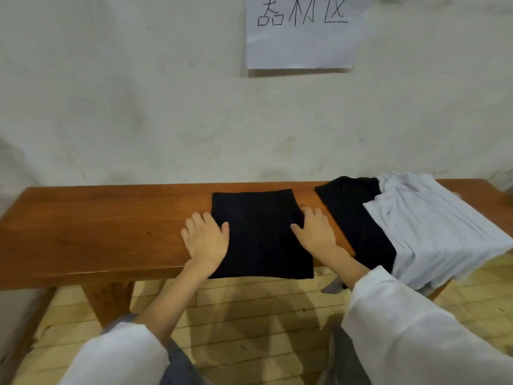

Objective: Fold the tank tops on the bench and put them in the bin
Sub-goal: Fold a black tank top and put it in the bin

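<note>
A black tank top (pixel 261 234), folded into a neat square, lies on the wooden bench (pixel 97 223) in front of me. My left hand (pixel 205 237) rests flat at its left edge, thumb on the cloth. On the square's right edge my right hand (pixel 315 230) presses flat, fingers straight. To the right lies another black tank top (pixel 352 218), unfolded, partly under a pile of light blue-grey tank tops (pixel 438 226) that droops over the bench's front edge. No bin is in view.
The bench stands against a pale rough wall with a paper sign (pixel 302 31) taped above. The bench's left half (pixel 83 218) is bare wood. Below is a light wooden plank floor (pixel 249 323); a bench leg (pixel 108 298) stands at lower left.
</note>
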{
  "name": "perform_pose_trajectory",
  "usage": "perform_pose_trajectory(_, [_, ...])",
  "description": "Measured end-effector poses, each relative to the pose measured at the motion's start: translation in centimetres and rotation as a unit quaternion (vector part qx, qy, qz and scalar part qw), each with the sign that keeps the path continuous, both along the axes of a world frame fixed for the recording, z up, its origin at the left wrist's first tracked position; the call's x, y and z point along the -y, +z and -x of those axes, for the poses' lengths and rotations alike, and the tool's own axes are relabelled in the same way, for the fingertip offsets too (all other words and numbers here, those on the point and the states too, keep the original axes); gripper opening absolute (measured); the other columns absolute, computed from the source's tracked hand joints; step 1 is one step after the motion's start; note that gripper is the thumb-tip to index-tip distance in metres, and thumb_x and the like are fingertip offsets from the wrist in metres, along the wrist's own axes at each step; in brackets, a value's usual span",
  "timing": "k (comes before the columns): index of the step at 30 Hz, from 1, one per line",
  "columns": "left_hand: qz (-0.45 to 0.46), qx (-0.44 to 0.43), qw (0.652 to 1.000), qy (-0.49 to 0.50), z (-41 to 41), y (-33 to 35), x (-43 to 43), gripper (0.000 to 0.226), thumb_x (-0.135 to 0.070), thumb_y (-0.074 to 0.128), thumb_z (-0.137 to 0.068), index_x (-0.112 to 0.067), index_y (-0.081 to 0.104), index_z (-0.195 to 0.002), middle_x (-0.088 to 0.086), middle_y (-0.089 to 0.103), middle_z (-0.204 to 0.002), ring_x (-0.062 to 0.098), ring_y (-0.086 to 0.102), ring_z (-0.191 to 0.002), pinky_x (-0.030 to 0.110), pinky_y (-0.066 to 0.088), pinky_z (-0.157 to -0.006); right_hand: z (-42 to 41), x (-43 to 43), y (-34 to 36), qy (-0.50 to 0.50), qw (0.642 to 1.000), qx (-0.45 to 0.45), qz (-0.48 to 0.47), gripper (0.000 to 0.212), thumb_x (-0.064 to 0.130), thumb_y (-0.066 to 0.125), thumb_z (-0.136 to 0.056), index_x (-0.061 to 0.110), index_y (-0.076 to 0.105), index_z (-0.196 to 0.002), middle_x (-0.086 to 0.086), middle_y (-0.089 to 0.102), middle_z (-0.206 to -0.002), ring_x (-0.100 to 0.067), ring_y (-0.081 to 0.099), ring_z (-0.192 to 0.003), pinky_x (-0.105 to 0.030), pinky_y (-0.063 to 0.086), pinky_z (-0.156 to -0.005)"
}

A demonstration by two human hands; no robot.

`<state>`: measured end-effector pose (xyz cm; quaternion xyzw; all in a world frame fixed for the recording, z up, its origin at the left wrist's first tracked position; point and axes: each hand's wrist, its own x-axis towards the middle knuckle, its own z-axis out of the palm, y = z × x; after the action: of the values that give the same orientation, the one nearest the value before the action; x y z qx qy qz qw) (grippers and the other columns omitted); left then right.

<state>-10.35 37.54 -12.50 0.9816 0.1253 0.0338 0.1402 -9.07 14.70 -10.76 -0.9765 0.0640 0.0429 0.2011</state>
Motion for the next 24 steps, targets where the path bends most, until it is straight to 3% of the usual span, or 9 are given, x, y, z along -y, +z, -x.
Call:
perform_pose_trajectory(4, [0.014, -0.05, 0.999, 0.003, 1.7, 0.0, -1.1, 0.053, -0.058, 0.046, -0.091, -0.009, 0.057, -0.107, 0.013, 0.045, -0.126, 0.031, 0.04, -0.118, 0.04, 0.034, -0.098, 1.2, 1.3, -1.5, -0.116, 0.988, -0.086, -0.055, 0.051, 0.054, 0.06, -0.084, 0.006, 0.051, -0.098, -0.019, 0.059, -0.113, -0.035, 0.06, -0.099, -0.039, 0.048, -0.075])
perform_pose_trajectory(8, [0.084, -0.06, 0.994, -0.021, 1.6, 0.5, -1.3, 0.04, -0.049, 0.053, -0.091, -0.012, 0.06, -0.103, 0.01, 0.049, -0.122, 0.03, 0.042, -0.117, 0.039, 0.036, -0.097, 1.2, 0.6, -1.2, -0.136, 0.978, -0.085, -0.132, 0.036, 0.041, 0.065, -0.086, 0.008, 0.055, -0.08, -0.013, 0.064, -0.091, -0.029, 0.062, -0.083, -0.03, 0.044, -0.061])
perform_pose_trajectory(10, [0.139, -0.045, 0.988, -0.046, 1.5, 0.8, -1.2, 0.034, -0.042, 0.053, -0.094, -0.011, 0.057, -0.106, 0.008, 0.056, -0.115, 0.027, 0.049, -0.11, 0.035, 0.043, -0.087, 1.6, 0.2, -0.5, -0.143, 0.973, -0.077, -0.165, 0.03, 0.034, 0.066, -0.087, 0.008, 0.053, -0.085, -0.008, 0.059, -0.085, -0.025, 0.059, -0.081, -0.029, 0.041, -0.061])
perform_pose_trajectory(11, [0.183, -0.037, 0.981, -0.057, 1.4, 1.0, -1.2, 0.028, -0.037, 0.054, -0.095, -0.01, 0.054, -0.104, 0.008, 0.058, -0.109, 0.023, 0.053, -0.1, 0.031, 0.046, -0.076, 1.7, 0.0, -0.2, -0.143, 0.972, -0.07, -0.174, 0.029, 0.032, 0.066, -0.088, 0.008, 0.051, -0.092, -0.006, 0.056, -0.086, -0.023, 0.057, -0.082, -0.03, 0.041, -0.063])
perform_pose_trajectory(13, [0.267, -0.036, 0.961, -0.061, 1.3, 1.4, -1.2, 0.024, -0.026, 0.057, -0.094, -0.009, 0.046, -0.105, 0.007, 0.058, -0.101, 0.015, 0.053, -0.082, 0.022, 0.04, -0.057, 2.0, -0.2, 0.1, -0.139, 0.97, -0.056, -0.194, 0.035, 0.026, 0.063, -0.09, 0.006, 0.042, -0.109, -0.006, 0.052, -0.095, -0.023, 0.055, -0.086, -0.032, 0.042, -0.069])
perform_pose_trajectory(17, [0.394, -0.045, 0.915, -0.07, 0.9, 1.8, -1.8, 0.051, -0.011, 0.059, -0.092, -0.016, 0.028, -0.132, 0.003, 0.054, -0.109, 0.014, 0.057, -0.085, 0.025, 0.049, -0.069, 2.8, -0.4, -0.2, -0.099, 0.969, -0.003, -0.228, 0.048, 0.018, 0.058, -0.093, 0.009, 0.029, -0.13, -0.011, 0.054, -0.118, -0.024, 0.056, -0.095, -0.038, 0.05, -0.084])
perform_pose_trajectory(20, [0.341, -0.083, 0.926, -0.141, 0.9, 1.8, -2.3, 0.052, -0.01, 0.058, -0.091, -0.026, 0.039, -0.136, -0.005, 0.045, -0.123, 0.005, 0.052, -0.086, 0.018, 0.044, -0.069, 3.2, -0.1, -0.6, -0.012, 0.975, 0.012, -0.222, 0.061, 0.013, 0.052, -0.095, 0.025, 0.022, -0.148, -0.005, 0.043, -0.14, -0.024, 0.048, -0.123, -0.034, 0.042, -0.1])
perform_pose_trajectory(22, [0.312, -0.11, 0.93, -0.161, 0.9, 1.7, -2.3, 0.045, -0.009, 0.057, -0.09, -0.027, 0.052, -0.13, -0.002, 0.04, -0.13, 0.002, 0.049, -0.083, 0.015, 0.042, -0.069, 3.1, 0.1, -0.9, 0.034, 0.985, -0.011, -0.167, 0.055, 0.012, 0.046, -0.098, 0.032, 0.03, -0.147, -0.007, 0.04, -0.138, -0.026, 0.049, -0.12, -0.029, 0.042, -0.097])
perform_pose_trajectory(24, [0.375, -0.132, 0.906, -0.144, 1.0, 1.4, -2.5, 0.049, -0.001, 0.057, -0.086, -0.026, 0.057, -0.127, 0.001, 0.039, -0.137, 0.011, 0.05, -0.105, 0.016, 0.042, -0.085, 3.0, 0.0, -0.9, 0.035, 0.986, -0.041, -0.159, 0.046, 0.009, 0.04, -0.099, 0.028, 0.045, -0.14, -0.008, 0.039, -0.131, -0.023, 0.052, -0.107, -0.021, 0.044, -0.084])
